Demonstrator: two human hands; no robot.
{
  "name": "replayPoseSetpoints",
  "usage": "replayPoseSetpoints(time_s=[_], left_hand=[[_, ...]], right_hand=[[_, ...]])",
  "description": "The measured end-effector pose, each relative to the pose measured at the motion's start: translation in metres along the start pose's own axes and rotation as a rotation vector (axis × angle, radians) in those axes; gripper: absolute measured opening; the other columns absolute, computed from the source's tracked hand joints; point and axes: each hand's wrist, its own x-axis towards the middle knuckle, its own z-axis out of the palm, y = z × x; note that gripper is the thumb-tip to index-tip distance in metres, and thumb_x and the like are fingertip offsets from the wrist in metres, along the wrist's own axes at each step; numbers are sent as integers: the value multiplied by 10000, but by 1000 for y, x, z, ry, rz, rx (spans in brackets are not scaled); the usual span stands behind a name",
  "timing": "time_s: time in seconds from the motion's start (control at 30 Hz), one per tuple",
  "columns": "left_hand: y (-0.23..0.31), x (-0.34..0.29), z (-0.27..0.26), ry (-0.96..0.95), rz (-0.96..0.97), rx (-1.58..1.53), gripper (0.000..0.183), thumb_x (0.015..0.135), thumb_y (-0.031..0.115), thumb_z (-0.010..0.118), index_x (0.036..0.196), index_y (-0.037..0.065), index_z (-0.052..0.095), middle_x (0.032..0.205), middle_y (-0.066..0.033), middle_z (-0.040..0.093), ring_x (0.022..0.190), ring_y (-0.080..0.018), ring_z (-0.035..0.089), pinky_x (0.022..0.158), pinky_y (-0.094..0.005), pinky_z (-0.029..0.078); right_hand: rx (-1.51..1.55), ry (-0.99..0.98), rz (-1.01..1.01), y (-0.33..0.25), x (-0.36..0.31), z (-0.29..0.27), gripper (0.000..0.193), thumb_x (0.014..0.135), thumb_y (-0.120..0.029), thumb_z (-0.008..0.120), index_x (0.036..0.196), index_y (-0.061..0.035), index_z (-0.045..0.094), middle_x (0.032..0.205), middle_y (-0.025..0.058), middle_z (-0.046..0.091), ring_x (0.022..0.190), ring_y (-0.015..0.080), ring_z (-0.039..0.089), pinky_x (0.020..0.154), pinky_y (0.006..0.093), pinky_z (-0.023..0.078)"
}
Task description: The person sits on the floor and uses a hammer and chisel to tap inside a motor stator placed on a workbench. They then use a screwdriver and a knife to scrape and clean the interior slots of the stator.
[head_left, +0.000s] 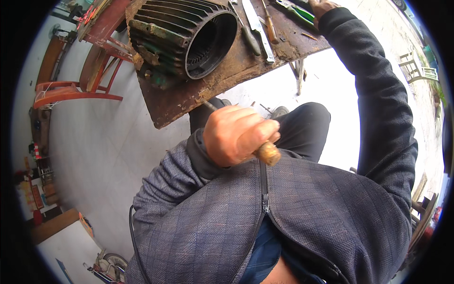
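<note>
My left hand (241, 135) is closed round a wooden-handled tool (268, 154) with a thin metal shaft. The rounded handle end sticks out past my thumb, and the shaft points toward the near edge of the workbench (165, 104). On the bench lies a finned, dark green electric motor housing (184, 42), its round open end facing right with slots visible inside. My right hand (324, 7) is at the far right of the bench, beside green-handled pliers (302, 14). The picture's top edge cuts off its fingers, so its grip is hidden.
Right of the housing lie a dark-handled tool (250, 40), a knife-like flat blade (258, 31) and a wooden-handled tool (270, 28). A red wooden chair (78, 92) stands left of the bench. My knees are below its front edge. A pale chair (418, 68) stands far right.
</note>
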Motion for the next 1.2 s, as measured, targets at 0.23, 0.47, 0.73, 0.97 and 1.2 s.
replayPoseSetpoints(time_s=[0.23, 0.47, 0.73, 0.97, 1.2], left_hand=[[-59, 56, 39, 69, 218, 122, 274, 805, 170, 882, 941, 57, 672, 724, -34, 611, 600, -206, 632, 521, -339, 498], [-96, 50, 43, -47, 177, 242, 274, 806, 192, 883, 968, 72, 698, 730, -21, 580, 606, -205, 611, 525, -337, 481], [-98, 48, 46, -60, 193, 222, 397, 788, 213, 877, 1144, 90, 752, 816, -14, 607, 647, -179, 620, 543, -317, 504], [-106, 49, 44, -82, 245, 91, 418, 767, 209, 845, 1146, 64, 746, 817, -37, 621, 645, -177, 643, 519, -295, 524], [-115, 49, 39, -71, 252, 147, 427, 778, 178, 856, 1167, 67, 718, 794, -23, 606, 619, -175, 624, 502, -294, 493]], right_hand=[[220, 417, 120, 46, -15, 60, 563, 978, -264, 695, 1487, -72, 549, 1042, 193, 761, 932, 336, 762, 831, 428, 611], [1691, 506, 248, -83, -187, 91, 386, 1012, -99, 693, 1355, 35, 575, 848, 73, 650, 637, 127, 612, 601, 287, 545], [1947, 334, 507, -150, -260, 101, 140, 1050, -32, 603, 1175, 27, 627, 683, 52, 586, 523, 120, 531, 517, 274, 468], [1841, 328, 429, -153, -289, 104, 130, 1055, -67, 607, 1170, -8, 612, 714, 51, 579, 549, 114, 520, 542, 268, 461], [1859, 301, 407, -160, -286, 100, 138, 1046, -72, 628, 1164, -2, 610, 721, 56, 597, 559, 107, 543, 557, 261, 476]])
